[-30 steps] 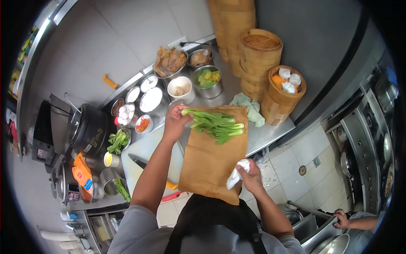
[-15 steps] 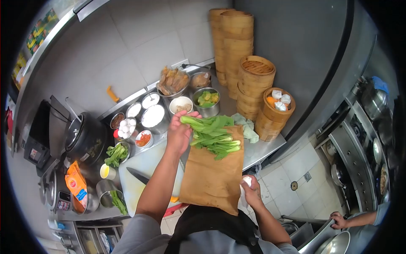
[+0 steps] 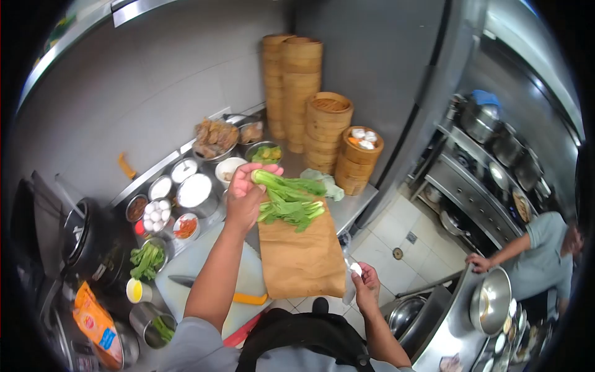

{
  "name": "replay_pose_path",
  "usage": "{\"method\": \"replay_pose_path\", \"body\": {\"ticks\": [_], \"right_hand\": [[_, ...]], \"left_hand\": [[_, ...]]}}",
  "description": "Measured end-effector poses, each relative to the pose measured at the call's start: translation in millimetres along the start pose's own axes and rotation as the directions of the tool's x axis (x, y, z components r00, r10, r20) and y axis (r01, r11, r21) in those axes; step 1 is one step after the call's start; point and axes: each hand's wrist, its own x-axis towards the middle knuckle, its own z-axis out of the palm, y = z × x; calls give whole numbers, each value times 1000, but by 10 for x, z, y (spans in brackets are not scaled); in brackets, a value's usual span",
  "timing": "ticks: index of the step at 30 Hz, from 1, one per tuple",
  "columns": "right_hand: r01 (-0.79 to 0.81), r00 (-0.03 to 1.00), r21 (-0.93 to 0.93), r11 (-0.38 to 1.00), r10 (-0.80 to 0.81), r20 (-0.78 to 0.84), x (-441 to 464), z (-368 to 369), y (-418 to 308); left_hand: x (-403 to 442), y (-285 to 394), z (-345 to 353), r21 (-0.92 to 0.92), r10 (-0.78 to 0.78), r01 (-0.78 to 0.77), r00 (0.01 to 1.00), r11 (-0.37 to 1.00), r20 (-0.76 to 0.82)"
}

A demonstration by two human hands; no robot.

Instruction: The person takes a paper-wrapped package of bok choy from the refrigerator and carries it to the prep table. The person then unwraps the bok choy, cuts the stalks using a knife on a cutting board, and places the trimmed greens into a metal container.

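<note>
My left hand [image 3: 249, 193] pinches the pale stem end of a leafy green [image 3: 282, 183] above the brown paper [image 3: 302, 263]. More leafy greens [image 3: 296, 214] lie bunched at the paper's far end. Right of the paper's near edge, my right hand [image 3: 367, 286] is closed on a small white thing [image 3: 355, 269], with something clear like plastic hanging below it. What exactly it is, I cannot tell. Left of the paper, a knife [image 3: 248, 299] with an orange handle rests on the white cutting board [image 3: 186, 297], partly hidden by my left forearm.
Bamboo steamers [image 3: 328, 133] stand stacked at the back, a green cloth [image 3: 328, 186] before them. Containers, including a bowl of white eggs [image 3: 156, 215], line the wall side. An orange bag [image 3: 96, 322] stands far left. Across the tiled floor [image 3: 378, 248], a co-worker [image 3: 539, 254] is beside a metal counter.
My view has swung right, bringing more of the co-worker and the metal counter into sight. The knife's handle shows more. Both hands keep their holds.
</note>
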Motion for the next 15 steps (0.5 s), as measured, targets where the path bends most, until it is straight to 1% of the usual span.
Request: {"method": "replay_pose_path", "body": {"ticks": [1, 3, 4, 5, 6, 7, 8, 9, 10, 11, 12, 13, 14, 15], "right_hand": [[22, 999, -4, 1000, -22, -44, -104, 23, -11], [120, 986, 10, 993, -118, -118, -311, -35, -30], [189, 963, -96, 977, -203, -175, -357, -109, 67], [253, 920, -210, 944, -302, -249, -492, -33, -95], [289, 897, -288, 913, -363, -251, -660, 75, -423], [398, 871, -155, 904, -426, -246, -816, 210, -754], [473, 847, -107, 875, -484, -219, -909, 284, -897], [470, 850, -129, 873, -487, -202, -1028, 364, -1066], [464, 861, -134, 875, -482, -165, -1110, 457, -1170], [486, 832, -288, 825, -537, -137, -1126, 526, -1152], [498, 818, -354, 792, -564, -111, -1167, 581, -1132], [506, 808, -416, 756, -584, -77, -1238, 619, -1108], [509, 796, -425, 749, -598, -100, -1340, 621, -1101], [458, 825, -479, 749, -558, -84, -1446, 615, -1097]], "left_hand": [[-70, 44, 1, -31, -9, 10, 999, 999, 37], [-218, 66, 86, 40, -59, 56, 995, 998, 82], [-301, 25, 130, 50, -77, 71, 991, 996, 113], [-409, -34, 170, 52, -96, 89, 983, 995, 155], [-550, -80, 254, 63, -145, 136, 974, 989, 175], [-687, -149, 372, 81, -142, 126, 960, 989, 239], [-875, -243, 495, 84, -180, 163, 942, 983, 282], [-1017, -316, 584, 101, -209, 187, 928, 977, 310], [-1186, -336, 728, 73, -228, 216, 918, 974, 324], [-1370, -342, 879, 49, -243, 241, 912, 969, 330], [-1522, -367, 976, 43, -243, 245, 896, 969, 372], [-1679, -412, 1047, -30, -248, 273, 911, 962, 329], [-1812, -426, 1104, -104, -259, 298, 924, 949, 280], [-1915, -417, 1145, -108, -257, 301, 917, 947, 306]]}}
